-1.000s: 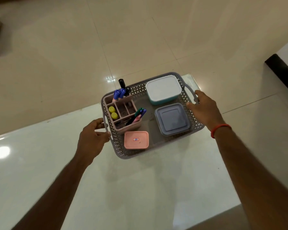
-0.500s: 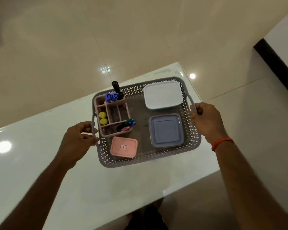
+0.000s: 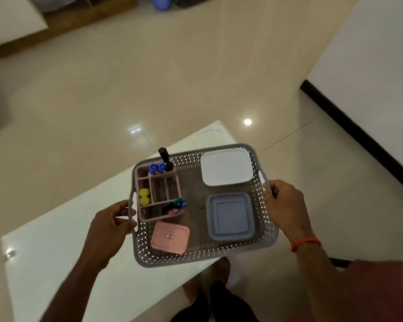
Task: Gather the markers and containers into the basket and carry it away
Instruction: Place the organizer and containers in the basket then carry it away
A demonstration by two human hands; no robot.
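Left grip (image 3: 107, 225) and right grip (image 3: 285, 205) each clasp a handle of the basket (image 3: 205, 260), which carries markers (image 3: 157, 168) and three lidded containers (image 3: 229, 217) over the tabletop (image 3: 56, 247).

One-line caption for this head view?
Left hand and right hand grip a grey perforated plastic basket by its handles, holding a pink marker organiser, white-lidded tub, blue-grey tub and flat pink box.

- The pink container (image 3: 159, 245) lies flat in the near left corner of the basket (image 3: 205, 260). It bears a small rectangular sticker (image 3: 169, 236) at the middle of its lid. The sticker is a pale patch with reddish edges and blue marks inside, too small and blurred to read.
- Nothing else shows a legible text, brand or number.
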